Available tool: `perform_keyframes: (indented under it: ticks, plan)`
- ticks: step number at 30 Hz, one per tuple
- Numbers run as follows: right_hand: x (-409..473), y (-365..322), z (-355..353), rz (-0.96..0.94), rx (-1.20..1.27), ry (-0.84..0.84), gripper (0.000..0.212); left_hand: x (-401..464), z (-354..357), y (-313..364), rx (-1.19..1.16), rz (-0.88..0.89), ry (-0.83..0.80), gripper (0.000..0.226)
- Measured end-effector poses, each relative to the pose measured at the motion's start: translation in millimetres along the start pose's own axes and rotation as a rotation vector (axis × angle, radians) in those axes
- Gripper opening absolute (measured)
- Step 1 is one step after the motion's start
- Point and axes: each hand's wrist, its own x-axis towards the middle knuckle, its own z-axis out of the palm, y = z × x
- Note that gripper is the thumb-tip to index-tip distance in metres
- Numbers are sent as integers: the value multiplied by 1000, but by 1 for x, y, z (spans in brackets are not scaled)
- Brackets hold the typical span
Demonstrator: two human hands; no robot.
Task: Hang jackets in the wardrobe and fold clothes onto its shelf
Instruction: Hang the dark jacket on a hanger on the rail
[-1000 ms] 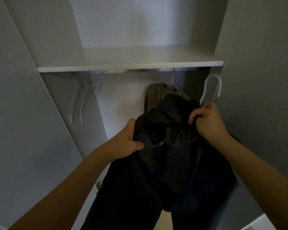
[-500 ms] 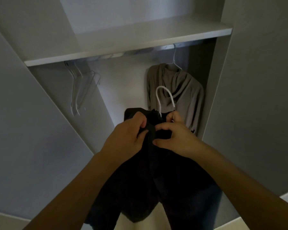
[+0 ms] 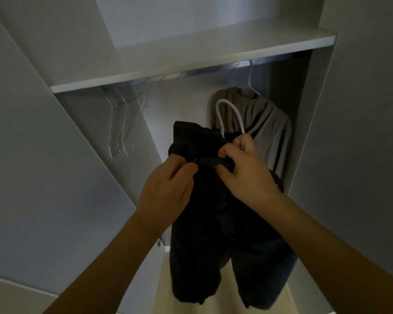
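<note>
Both hands hold up a black jacket (image 3: 204,200) in front of the wardrobe. The left hand (image 3: 168,186) pinches its cloth, and the right hand (image 3: 245,168) grasps the collar and white hanger (image 3: 228,114). A grey jacket (image 3: 261,128) hangs on the far right.

A black jacket (image 3: 213,211) hangs bunched and limp in front of the open wardrobe (image 3: 349,109), its collar gathered up top, its lower part drooping in two dark lobes; a white hanger (image 3: 228,114) rises from the collar, hook upright, seemingly threaded inside; behind it a grey jacket (image 3: 266,123) hangs on a thin wire hanger under the bare white shelf (image 3: 191,64); spare empty hangers (image 3: 120,123) dangle at the left
</note>
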Motion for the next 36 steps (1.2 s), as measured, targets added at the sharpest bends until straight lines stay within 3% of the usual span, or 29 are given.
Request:
perform_keyframes:
  ticks: [5, 11, 16, 20, 23, 27, 31, 36]
  plan:
    - [13, -5, -4, -66, 16, -132, 47, 7, -5, 2, -43, 4, -20, 28]
    - [26, 0, -17, 35, 184, -315, 24, 16, -11, -8, -177, -57, 4, 25]
    - [28, 2, -21, 136, 292, -392, 23, 23, -14, -14, -300, -218, -41, 9]
    - [32, 1, -26, 191, 418, -457, 27, 26, -13, -16, -246, -174, -90, 12]
    - [37, 2, -21, 167, 332, -321, 36, 29, -13, -16, -268, -169, -115, 19]
    - [42, 3, -11, 58, -21, -11, 39, 28, -19, -12, -267, -114, -120, 22]
    - [40, 0, -4, -75, -252, 25, 26, 18, -25, -5, -244, -32, -80, 20]
    - [39, -15, 2, -147, -218, 30, 17, 15, -16, 3, -584, -598, 96, 25]
